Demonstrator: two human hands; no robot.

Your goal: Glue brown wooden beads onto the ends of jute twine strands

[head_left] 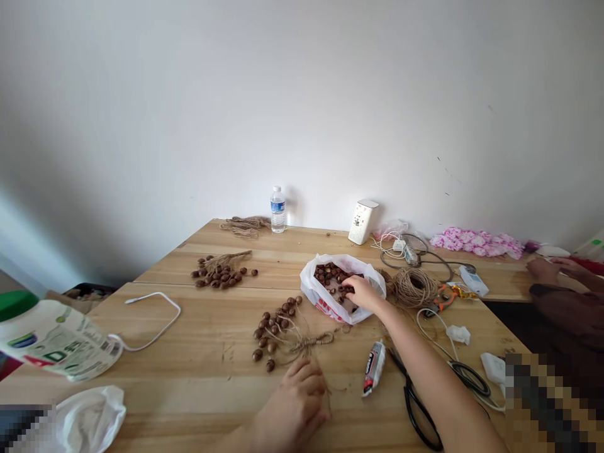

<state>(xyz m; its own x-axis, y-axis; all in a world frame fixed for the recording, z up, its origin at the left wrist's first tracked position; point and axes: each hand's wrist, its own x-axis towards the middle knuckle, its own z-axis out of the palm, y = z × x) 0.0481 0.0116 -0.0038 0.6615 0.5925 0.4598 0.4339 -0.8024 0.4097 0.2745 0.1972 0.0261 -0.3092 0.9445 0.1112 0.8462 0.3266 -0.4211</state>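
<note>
My left hand point(302, 393) rests low over the table, fingers curled closed around loose twine ends. Just beyond it lies a bundle of brown round nuts on twine strands point(287, 308), with a coiled twine loop point(314, 340) at its near end. My right hand point(362, 292) reaches into a white plastic bag point(309, 286) of brown nuts or shells point(330, 274). Its fingers are bent together among them; what they pinch, if anything, is too small to tell. Farther left is a second nut bundle point(221, 274).
A glue tube point(374, 368) and black-handled scissors point(415, 402) lie near my right forearm. Beyond are a twine ball point(415, 287), orange-handled pliers point(443, 301) and cables. A water bottle point(278, 211) and white box point(363, 221) stand by the wall. Another person's hands point(547, 269) are far right.
</note>
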